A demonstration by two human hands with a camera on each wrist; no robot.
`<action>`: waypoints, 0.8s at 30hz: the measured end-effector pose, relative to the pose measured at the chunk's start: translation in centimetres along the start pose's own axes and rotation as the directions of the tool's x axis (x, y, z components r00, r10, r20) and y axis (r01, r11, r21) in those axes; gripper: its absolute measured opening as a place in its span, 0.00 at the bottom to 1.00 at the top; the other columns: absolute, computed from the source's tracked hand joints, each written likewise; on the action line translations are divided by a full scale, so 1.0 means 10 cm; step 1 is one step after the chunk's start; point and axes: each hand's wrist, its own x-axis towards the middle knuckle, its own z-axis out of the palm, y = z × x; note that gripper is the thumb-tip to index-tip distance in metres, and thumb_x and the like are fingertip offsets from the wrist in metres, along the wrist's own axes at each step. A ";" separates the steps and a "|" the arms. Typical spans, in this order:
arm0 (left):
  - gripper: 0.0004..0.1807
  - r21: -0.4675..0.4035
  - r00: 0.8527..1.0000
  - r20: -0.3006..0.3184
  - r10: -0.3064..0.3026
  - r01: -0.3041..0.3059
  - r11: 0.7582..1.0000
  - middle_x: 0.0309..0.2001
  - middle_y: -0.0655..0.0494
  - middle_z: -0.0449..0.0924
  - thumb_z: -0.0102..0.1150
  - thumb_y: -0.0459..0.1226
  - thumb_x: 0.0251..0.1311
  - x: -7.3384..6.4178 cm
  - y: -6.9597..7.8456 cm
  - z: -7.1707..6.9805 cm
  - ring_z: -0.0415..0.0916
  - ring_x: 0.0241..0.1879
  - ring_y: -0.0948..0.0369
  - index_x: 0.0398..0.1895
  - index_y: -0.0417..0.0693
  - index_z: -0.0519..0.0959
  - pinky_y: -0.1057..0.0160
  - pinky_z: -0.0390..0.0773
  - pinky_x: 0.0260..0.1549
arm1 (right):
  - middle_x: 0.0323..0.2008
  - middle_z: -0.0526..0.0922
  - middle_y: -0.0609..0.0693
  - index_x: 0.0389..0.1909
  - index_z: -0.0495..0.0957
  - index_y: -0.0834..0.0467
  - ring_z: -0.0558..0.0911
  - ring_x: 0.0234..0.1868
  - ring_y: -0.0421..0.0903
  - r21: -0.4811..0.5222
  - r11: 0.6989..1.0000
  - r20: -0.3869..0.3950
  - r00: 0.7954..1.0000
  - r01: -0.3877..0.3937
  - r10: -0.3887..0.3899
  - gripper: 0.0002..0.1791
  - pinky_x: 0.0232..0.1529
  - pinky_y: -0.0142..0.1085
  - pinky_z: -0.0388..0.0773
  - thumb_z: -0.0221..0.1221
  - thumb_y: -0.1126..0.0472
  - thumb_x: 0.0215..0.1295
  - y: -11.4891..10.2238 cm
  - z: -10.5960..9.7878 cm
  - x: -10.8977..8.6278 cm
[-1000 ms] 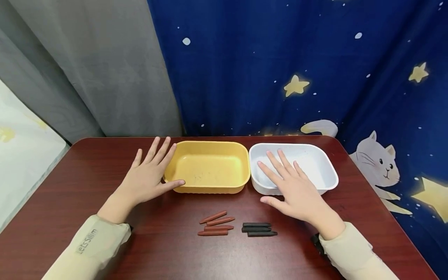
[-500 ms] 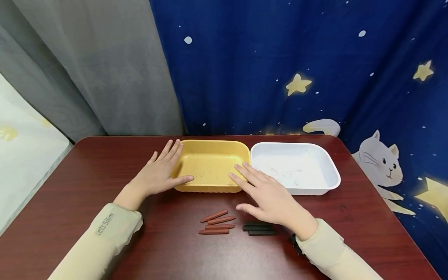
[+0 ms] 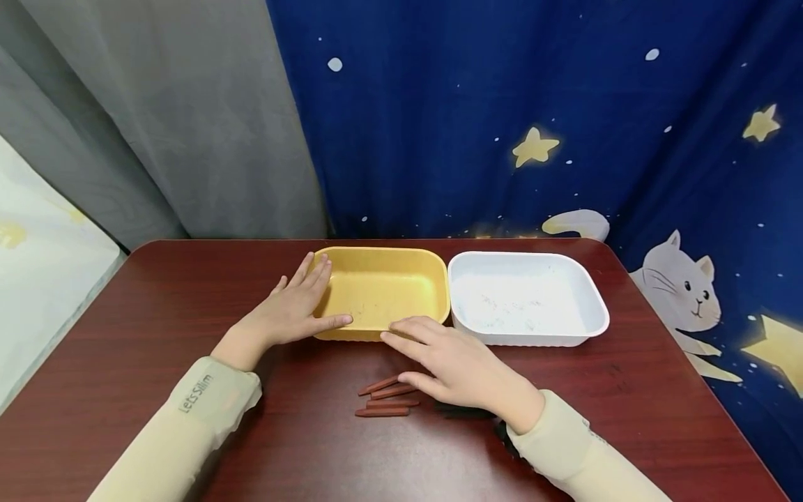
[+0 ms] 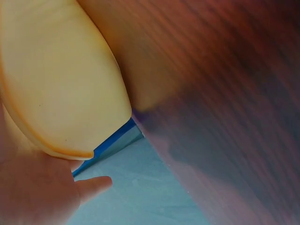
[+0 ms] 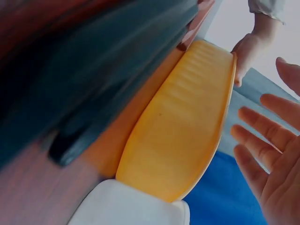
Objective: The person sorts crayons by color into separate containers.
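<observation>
A yellow plastic tub (image 3: 389, 296) stands toward the back of the table. My left hand (image 3: 282, 315) rests at its left end, fingers extended over the side rim and thumb along the front rim. In the left wrist view the tub's pale wall (image 4: 65, 79) rises beside that hand. My right hand (image 3: 461, 366) holds nothing; its loosely extended fingers hover at the tub's front rim. Several reddish-brown crayons (image 3: 383, 412) lie in front of the tub, partly under the right fingers. Black crayons (image 5: 108, 84) show large and blurred in the right wrist view; my right hand mostly covers them from the head camera.
A white tub (image 3: 530, 300) sits against the yellow one's right end, with dark specks on its floor. Both stand on a dark red wooden table (image 3: 301, 446). Behind its far edge hang a grey curtain (image 3: 232, 118) and a blue starry curtain (image 3: 426, 118).
My right hand has moved left from over the white tub to the yellow tub's front rim, now covering the black crayons. My left hand has shifted slightly right along the yellow tub.
</observation>
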 end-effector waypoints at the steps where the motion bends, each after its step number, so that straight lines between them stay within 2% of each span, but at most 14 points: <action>1: 0.63 0.001 1.000 -0.001 0.001 -0.001 1.000 0.82 0.47 0.34 0.44 0.76 0.56 0.00 0.00 0.00 0.25 0.80 0.49 0.80 0.41 0.40 0.29 0.49 0.70 | 0.63 0.76 0.49 0.68 0.72 0.54 0.75 0.65 0.46 0.017 1.000 -0.002 1.000 0.013 -0.013 0.29 0.62 0.39 0.76 0.60 0.48 0.69 -0.01 0.00 0.01; 4: 0.63 0.005 1.000 -0.003 0.003 -0.003 1.000 0.81 0.47 0.34 0.44 0.76 0.56 0.00 0.01 0.00 0.25 0.80 0.49 0.80 0.41 0.41 0.31 0.49 0.70 | 0.59 0.78 0.48 0.65 0.75 0.54 0.77 0.60 0.43 0.067 0.997 0.017 0.999 0.027 -0.028 0.26 0.58 0.36 0.78 0.60 0.49 0.69 -0.04 0.01 0.06; 10: 0.64 -0.006 1.000 -0.005 -0.001 0.001 1.000 0.81 0.46 0.35 0.46 0.76 0.55 -0.01 0.02 0.00 0.25 0.80 0.49 0.80 0.40 0.41 0.31 0.47 0.71 | 0.53 0.81 0.47 0.60 0.79 0.56 0.79 0.54 0.41 0.140 0.990 0.123 0.991 0.028 -0.046 0.21 0.57 0.35 0.77 0.59 0.51 0.71 -0.08 0.06 0.15; 17: 0.64 -0.024 1.000 -0.001 0.000 0.000 1.000 0.81 0.46 0.33 0.47 0.75 0.55 -0.01 0.02 0.00 0.24 0.80 0.48 0.80 0.39 0.41 0.32 0.49 0.71 | 0.46 0.83 0.45 0.53 0.83 0.55 0.80 0.49 0.38 0.268 0.962 0.276 0.961 -0.057 -0.020 0.14 0.53 0.31 0.78 0.58 0.54 0.72 -0.07 0.13 0.23; 24: 0.65 -0.034 1.000 0.001 0.002 -0.002 0.999 0.81 0.45 0.33 0.48 0.75 0.55 0.00 0.01 0.00 0.24 0.80 0.47 0.79 0.38 0.41 0.32 0.49 0.71 | 0.44 0.84 0.43 0.49 0.85 0.53 0.81 0.47 0.37 0.247 0.963 0.363 0.932 -0.111 0.014 0.12 0.52 0.31 0.78 0.61 0.54 0.70 -0.03 0.22 0.29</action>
